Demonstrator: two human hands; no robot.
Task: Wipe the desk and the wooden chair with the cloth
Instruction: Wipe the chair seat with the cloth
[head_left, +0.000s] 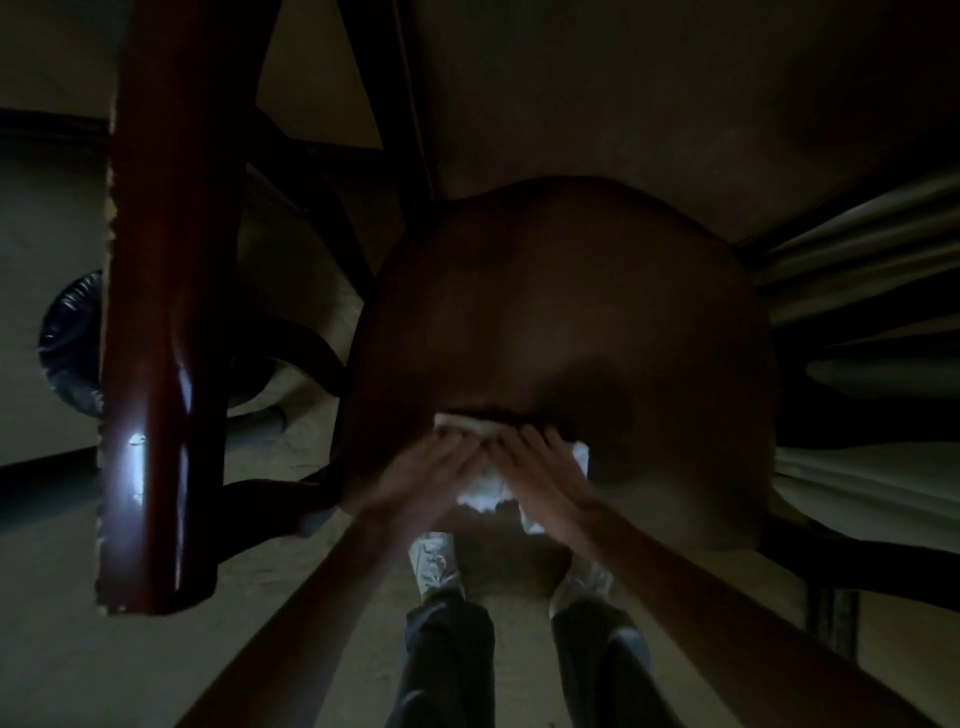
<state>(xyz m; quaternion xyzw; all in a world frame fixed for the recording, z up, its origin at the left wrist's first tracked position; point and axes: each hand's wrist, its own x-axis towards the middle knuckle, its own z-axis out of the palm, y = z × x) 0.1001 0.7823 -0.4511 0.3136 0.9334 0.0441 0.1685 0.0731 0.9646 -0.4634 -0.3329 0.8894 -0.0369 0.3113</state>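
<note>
The room is dim. The wooden chair's brown seat (566, 322) fills the middle of the view. A white cloth (485, 491) lies near the seat's front edge. My left hand (431, 475) and my right hand (540, 470) both press flat on the cloth, fingers pointing away from me. The hands cover most of the cloth; white corners show at the left, right and between the wrists. The glossy red-brown backrest rail of the chair (166, 322) stands at the left. The desk underside or front (675, 104) rises behind the seat.
A dark bin with a plastic liner (72, 338) sits at the far left on the floor. Curved dark chair legs (291, 338) cross between rail and seat. Pale folded fabric (857, 270) lies at the right. My shoes (434, 564) stand below the seat's edge.
</note>
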